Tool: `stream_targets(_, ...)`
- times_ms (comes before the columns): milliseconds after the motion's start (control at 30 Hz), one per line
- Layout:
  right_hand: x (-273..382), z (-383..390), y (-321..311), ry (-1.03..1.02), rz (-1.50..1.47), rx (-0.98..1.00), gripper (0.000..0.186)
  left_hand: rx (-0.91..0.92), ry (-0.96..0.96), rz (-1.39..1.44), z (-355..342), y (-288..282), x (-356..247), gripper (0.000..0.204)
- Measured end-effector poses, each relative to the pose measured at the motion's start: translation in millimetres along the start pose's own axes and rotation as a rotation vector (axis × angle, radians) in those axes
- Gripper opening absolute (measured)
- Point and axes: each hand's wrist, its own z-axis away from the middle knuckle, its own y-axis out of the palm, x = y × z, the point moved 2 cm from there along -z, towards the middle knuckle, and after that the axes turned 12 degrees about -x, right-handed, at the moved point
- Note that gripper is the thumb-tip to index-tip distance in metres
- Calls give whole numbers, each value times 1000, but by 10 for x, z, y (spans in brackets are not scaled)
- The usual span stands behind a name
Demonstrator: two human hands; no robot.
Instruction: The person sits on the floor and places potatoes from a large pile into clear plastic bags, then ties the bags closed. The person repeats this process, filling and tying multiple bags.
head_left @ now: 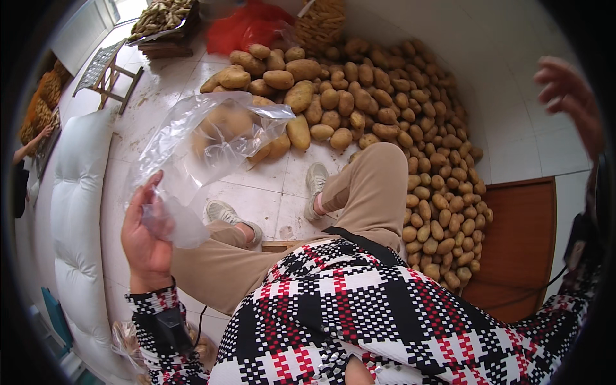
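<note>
A clear, thin plastic bag (176, 138) hangs from my left hand (151, 234), whose fingers are closed on its gathered end. The wide part of the bag spreads away from me over the near edge of the potato pile, and blurred potatoes show through the film. Whether anything lies inside the bag I cannot tell. My right hand (568, 96) is raised at the far right beside the white wall, its fingers apart and slightly curled, with nothing seen in it. The large heap of potatoes (385, 115) curves from in front of my feet round to my right.
A brown wooden board (523, 244) leans at the right. Behind the heap are a mesh sack (321, 25) and red bagging (247, 29). A long white cushion (80, 237) and a small bench (106, 74) stand left. Another person's hand (46, 131) shows at the far left.
</note>
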Motion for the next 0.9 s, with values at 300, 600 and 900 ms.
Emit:
stream_targets(300,-940,1575,2101,626,-320,778,52,-155,-21,3,-66,105,160,33)
stream_targets(600,-845,3972,3203,1041,-162,1043,44,-203,-32,-38,-274,-19,160,30)
stream_targets(900,-688,4443,3448,1198,-310,924,40,-113,-29,-49,-226,-195,244,30)
